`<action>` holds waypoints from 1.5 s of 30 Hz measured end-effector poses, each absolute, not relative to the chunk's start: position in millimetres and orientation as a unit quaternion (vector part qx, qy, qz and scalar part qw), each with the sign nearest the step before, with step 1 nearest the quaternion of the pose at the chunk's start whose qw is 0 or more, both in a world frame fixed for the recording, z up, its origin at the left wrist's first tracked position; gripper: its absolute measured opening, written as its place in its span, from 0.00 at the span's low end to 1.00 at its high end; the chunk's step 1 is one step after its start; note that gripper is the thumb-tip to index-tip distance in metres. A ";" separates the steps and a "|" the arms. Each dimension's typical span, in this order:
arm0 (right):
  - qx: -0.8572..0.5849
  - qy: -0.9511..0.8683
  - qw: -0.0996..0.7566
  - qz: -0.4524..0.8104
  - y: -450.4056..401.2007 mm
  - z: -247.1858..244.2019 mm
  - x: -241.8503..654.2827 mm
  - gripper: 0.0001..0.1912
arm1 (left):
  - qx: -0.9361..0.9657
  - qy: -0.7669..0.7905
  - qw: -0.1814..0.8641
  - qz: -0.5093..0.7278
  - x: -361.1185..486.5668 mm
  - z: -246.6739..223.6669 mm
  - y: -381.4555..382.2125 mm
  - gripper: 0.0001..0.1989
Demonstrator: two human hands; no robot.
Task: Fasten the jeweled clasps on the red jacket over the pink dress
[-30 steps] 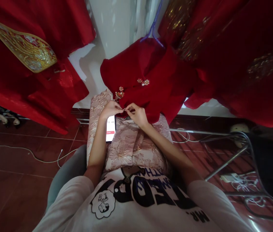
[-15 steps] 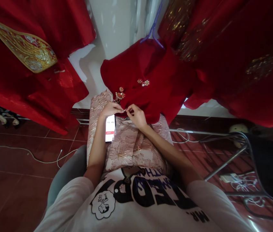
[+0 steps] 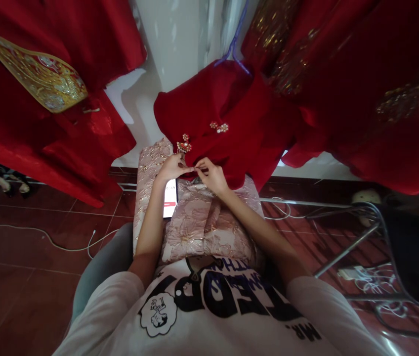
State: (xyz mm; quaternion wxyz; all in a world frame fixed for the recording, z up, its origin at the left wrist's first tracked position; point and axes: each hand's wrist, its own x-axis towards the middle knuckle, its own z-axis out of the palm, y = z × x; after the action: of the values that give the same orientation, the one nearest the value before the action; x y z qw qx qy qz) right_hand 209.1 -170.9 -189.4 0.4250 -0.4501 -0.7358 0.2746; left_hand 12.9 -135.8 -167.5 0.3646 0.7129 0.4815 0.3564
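Note:
Over my lap, my left hand [image 3: 173, 167] and my right hand [image 3: 211, 176] meet at the fingertips, each in a pinch. Whatever tiny thing sits between the fingers is too small to make out. Just beneath and beyond them spreads a red garment [image 3: 237, 153] on a purple hanger [image 3: 234, 48]. A gold brooch with red and pearl parts [image 3: 184, 146] is on the garment close to my left hand. Farther up are gold flower ornaments with pearls [image 3: 220, 128]. Pinkish brocade fabric [image 3: 189, 235] lies under my forearms, and a lit phone [image 3: 170, 200] rests beside my left wrist.
Red garments with gold embroidery hang at the left [image 3: 109, 29] and right [image 3: 346, 118]. A dark chair with a metal frame [image 3: 380, 222] stands at the right, near tangled white cables [image 3: 376, 282]. Another cable [image 3: 57, 245] crosses the tiled floor at the left.
My left hand has turned slightly, its fingers shifting a little toward the right. The right hand's fingers have moved up slightly. Both pinches still meet at the same spot.

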 end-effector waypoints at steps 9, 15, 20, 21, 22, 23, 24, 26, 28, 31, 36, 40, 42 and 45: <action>-0.476 -0.731 0.400 0.281 -170.1 -151.9 223.1 0.03 | 0.701 0.526 0.363 0.316 -2.7 -152.5 -145.0 0.13; -0.494 -0.725 0.398 0.267 -174.2 -129.8 238.1 0.02 | 0.735 0.503 0.322 0.320 -5.2 -150.9 -146.6 0.12; -0.497 -0.731 0.380 0.271 -177.7 -129.3 236.5 0.03 | 0.763 0.515 0.294 0.258 5.3 -156.5 -144.3 0.14; -0.498 -0.733 0.376 0.271 -178.1 -129.8 235.6 0.02 | 0.769 0.516 0.283 0.250 6.2 -156.6 -144.1 0.13; -0.497 -0.735 0.372 0.272 -178.3 -130.5 234.6 0.02 | 0.774 0.516 0.271 0.245 6.9 -156.4 -144.1 0.13; -0.497 -0.736 0.370 0.274 -178.3 -131.3 233.5 0.02 | 0.779 0.516 0.259 0.242 7.5 -155.8 -144.3 0.13; -0.496 -0.736 0.369 0.276 -178.1 -132.3 232.3 0.02 | 0.783 0.516 0.248 0.241 8.0 -155.1 -144.6 0.12; -0.495 -0.735 0.364 0.289 -177.1 -135.6 229.3 0.02 | 0.791 0.512 0.231 0.241 9.3 -153.7 -145.6 0.11; -0.494 -0.732 0.352 0.309 -175.7 -141.0 225.4 0.02 | 0.798 0.503 0.222 0.247 11.1 -152.4 -146.7 0.10; -0.491 -0.734 0.342 0.322 -173.5 -152.1 218.7 0.06 | 0.801 0.490 0.220 0.266 13.9 -150.8 -148.2 0.11; -0.479 -0.735 0.371 0.303 -172.0 -166.0 211.4 0.07 | 0.799 0.477 0.240 0.277 16.2 -147.4 -149.6 0.13; -0.488 -0.719 0.379 0.317 -171.7 -167.6 210.1 0.07 | 0.793 0.477 0.251 0.284 15.2 -147.5 -148.6 0.14; -0.487 -0.715 0.384 0.323 -171.6 -167.5 209.8 0.07 | 0.791 0.478 0.253 0.285 14.3 -149.4 -147.4 0.16; -0.488 -0.709 0.390 0.327 -171.2 -167.6 209.4 0.06 | 0.768 0.483 0.298 0.296 13.3 -152.7 -146.6 0.20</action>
State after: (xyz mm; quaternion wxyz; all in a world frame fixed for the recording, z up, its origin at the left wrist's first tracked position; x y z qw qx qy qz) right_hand 209.4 -171.2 -167.6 0.3904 -0.4879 -0.7091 0.3266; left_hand 13.3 -146.6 -152.7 0.2978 0.7680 0.4833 0.2965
